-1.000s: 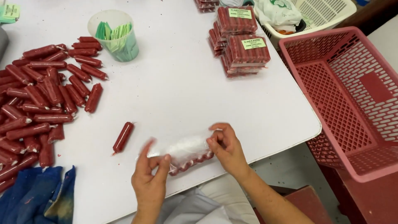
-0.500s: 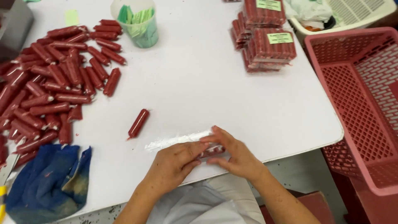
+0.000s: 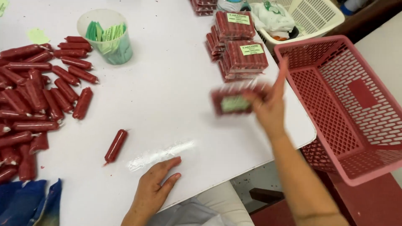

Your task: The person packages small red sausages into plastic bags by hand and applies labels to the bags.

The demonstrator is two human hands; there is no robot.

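My right hand (image 3: 270, 106) holds a packed bundle of red sausages (image 3: 234, 102) with a green label, blurred in motion above the white table (image 3: 167, 83), just in front of the stacks of finished packs (image 3: 240, 54). My left hand (image 3: 157, 186) lies flat and empty on the table's near edge, fingers apart, next to a clear plastic bag (image 3: 161, 154). A single loose red sausage (image 3: 116, 145) lies just left of that bag.
A big pile of loose red sausages (image 3: 37, 104) covers the left of the table. A clear cup of green labels (image 3: 106, 37) stands behind it. A red plastic basket (image 3: 347, 104) sits off the right edge, a white basket (image 3: 301, 16) beyond. Blue cloth (image 3: 25, 205) lies bottom left.
Both hands were working a bundle in clear plastic at the near edge. Now the right hand has carried the finished pack up and right toward the stacks; the left hand rests flat.
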